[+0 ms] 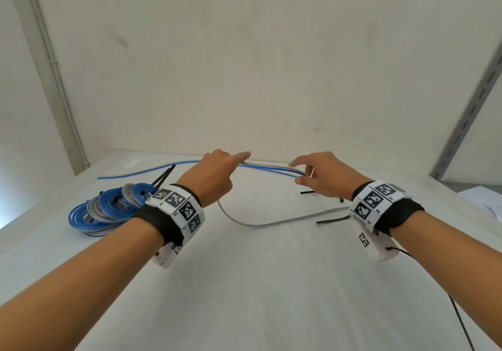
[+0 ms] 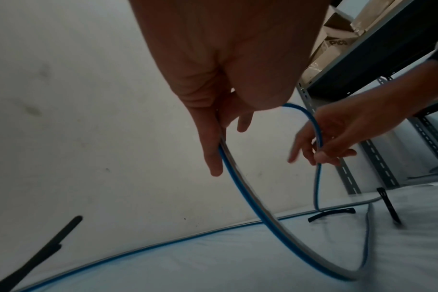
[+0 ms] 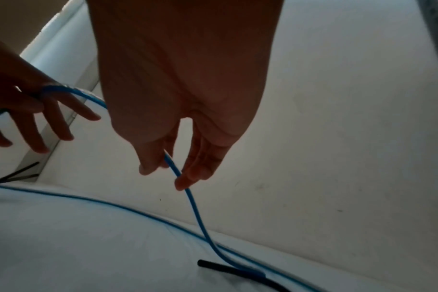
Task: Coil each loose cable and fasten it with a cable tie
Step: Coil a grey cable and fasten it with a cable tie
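A flat blue-and-grey cable (image 1: 271, 167) hangs in several strands between my two hands above the white table (image 1: 258, 282). My left hand (image 1: 233, 164) holds it against the outstretched index finger, and one strand drops from there to the cloth (image 2: 250, 197). My right hand (image 1: 297, 172) pinches the cable between thumb and fingers, seen closer in the right wrist view (image 3: 164, 175). The cable's tail (image 1: 271, 223) curves over the table below both hands. Another length (image 1: 141, 171) trails left along the wall. Black cable ties (image 1: 332, 219) (image 1: 165, 177) lie loose on the cloth.
A pile of coiled blue and grey cables (image 1: 108, 206) sits on the table at the left, close to my left wrist. A grey slotted rack upright (image 1: 461, 122) stands at the right, with white papers (image 1: 483, 201) beside it. The back wall rises right behind the hands.
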